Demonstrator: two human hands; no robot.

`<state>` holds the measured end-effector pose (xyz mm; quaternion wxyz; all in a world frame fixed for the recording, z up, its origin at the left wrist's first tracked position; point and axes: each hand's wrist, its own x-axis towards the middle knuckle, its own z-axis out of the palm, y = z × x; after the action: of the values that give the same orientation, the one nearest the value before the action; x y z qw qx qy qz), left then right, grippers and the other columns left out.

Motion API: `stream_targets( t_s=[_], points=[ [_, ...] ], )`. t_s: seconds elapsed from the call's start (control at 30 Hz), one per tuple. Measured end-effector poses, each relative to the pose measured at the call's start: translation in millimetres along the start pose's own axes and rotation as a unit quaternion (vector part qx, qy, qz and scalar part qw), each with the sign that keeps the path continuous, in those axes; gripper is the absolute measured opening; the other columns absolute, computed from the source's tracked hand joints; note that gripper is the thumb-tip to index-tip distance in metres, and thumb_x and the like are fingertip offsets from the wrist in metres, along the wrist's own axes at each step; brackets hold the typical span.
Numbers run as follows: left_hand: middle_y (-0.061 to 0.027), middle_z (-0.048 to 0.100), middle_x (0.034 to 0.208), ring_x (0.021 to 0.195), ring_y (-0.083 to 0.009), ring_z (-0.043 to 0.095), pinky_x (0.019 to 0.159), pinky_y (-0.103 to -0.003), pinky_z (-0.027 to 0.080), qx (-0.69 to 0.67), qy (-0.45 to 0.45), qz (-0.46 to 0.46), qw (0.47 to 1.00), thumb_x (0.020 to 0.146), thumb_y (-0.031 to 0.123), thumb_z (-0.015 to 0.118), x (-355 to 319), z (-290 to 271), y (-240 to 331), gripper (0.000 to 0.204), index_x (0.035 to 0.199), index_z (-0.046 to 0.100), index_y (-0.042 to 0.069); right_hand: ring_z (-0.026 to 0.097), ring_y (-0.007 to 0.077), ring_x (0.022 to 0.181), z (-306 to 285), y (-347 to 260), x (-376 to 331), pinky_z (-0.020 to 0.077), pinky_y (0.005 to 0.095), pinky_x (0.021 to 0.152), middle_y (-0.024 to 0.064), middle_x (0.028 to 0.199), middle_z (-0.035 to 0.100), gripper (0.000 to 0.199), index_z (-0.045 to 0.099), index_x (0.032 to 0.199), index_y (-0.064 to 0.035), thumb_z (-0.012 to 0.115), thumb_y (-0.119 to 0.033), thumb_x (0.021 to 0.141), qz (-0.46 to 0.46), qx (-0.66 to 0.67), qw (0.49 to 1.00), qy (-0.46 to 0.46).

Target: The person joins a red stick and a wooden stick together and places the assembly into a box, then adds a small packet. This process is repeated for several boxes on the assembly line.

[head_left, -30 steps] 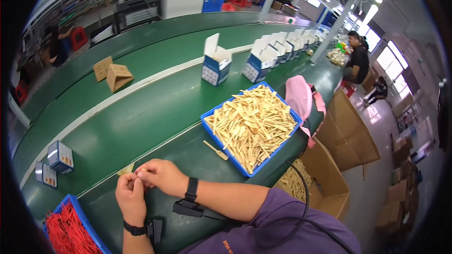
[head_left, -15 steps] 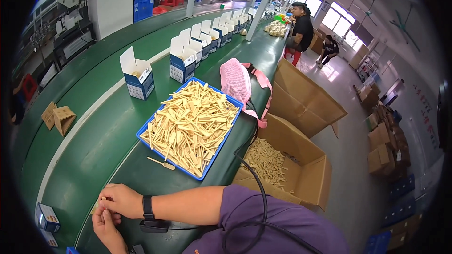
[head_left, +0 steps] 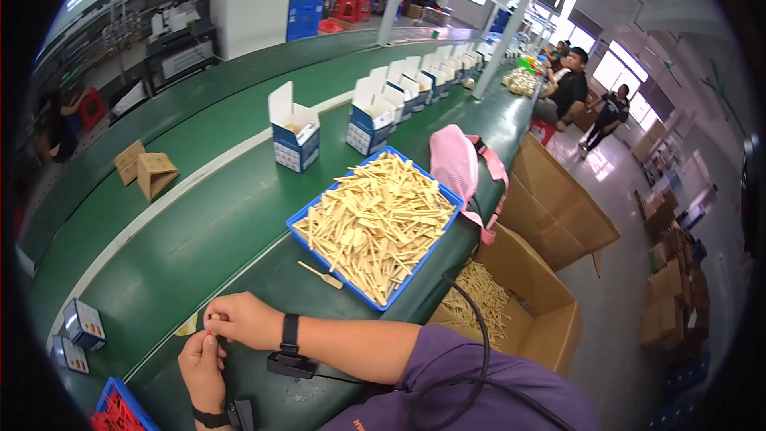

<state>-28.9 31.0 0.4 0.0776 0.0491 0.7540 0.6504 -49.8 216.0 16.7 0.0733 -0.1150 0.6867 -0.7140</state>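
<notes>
Both my hands meet over the dark green worktop at the lower left. My right hand is closed in a pinch, with a small pale wooden tip showing at its fingers. Just below, my left hand is also pinched, with a tiny red bit at its fingertips; the rest of what it holds is hidden. A yellowish flat piece lies beside the fingers. Beyond my right hand stands a blue tray heaped with small wooden paddle sticks. One loose wooden stick lies by its near corner.
Open blue-and-white boxes line the green conveyor. A pink bag lies right of the tray, near an open carton holding more sticks. Red pieces fill a blue bin at lower left. A black cable crosses my right side.
The view has turned left, so the scene sits farther right and the red-filled bin shows. My hands stay together, the left now slightly lower and apart from the right palm.
</notes>
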Motion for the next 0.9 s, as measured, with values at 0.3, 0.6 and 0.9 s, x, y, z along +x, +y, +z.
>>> stream_targets(
  t_s=[0.3,0.6,0.9],
  points=[
    [0.0005,0.062,0.074,0.059,-0.0048,0.049,0.053,-0.021,0.038,-0.002,0.008,0.008,1.000,0.103,0.012,0.059,-1,-4,-1,0.019,0.106,0.071,-0.001,0.062,0.0109,0.065,0,-4,0,0.0507,0.0285,0.062,0.0059,0.075,0.066,0.019,0.068,0.099,0.0006,0.065,-0.018,0.099,-0.003,-0.086,0.996,-0.006],
    [-0.0030,0.066,0.081,0.061,-0.0070,0.056,0.054,-0.021,0.045,-0.043,0.039,0.009,0.998,0.106,0.024,0.056,4,3,2,0.029,0.112,0.070,-0.001,0.064,0.0225,0.070,-11,-13,-4,0.0516,0.0338,0.067,0.0132,0.080,0.069,0.022,0.071,0.096,-0.0011,0.067,-0.023,0.095,-0.091,-0.216,0.969,0.077],
    [-0.0056,0.067,0.084,0.058,-0.0081,0.057,0.050,-0.022,0.049,-0.069,0.077,-0.011,0.995,0.106,0.025,0.056,12,4,-10,0.028,0.111,0.068,0.000,0.060,0.0086,0.070,-81,-81,-9,0.0493,0.0269,0.064,0.0043,0.080,0.070,0.021,0.072,0.101,0.0005,0.069,-0.019,0.097,-0.148,-0.188,0.908,0.343]
  ],
)
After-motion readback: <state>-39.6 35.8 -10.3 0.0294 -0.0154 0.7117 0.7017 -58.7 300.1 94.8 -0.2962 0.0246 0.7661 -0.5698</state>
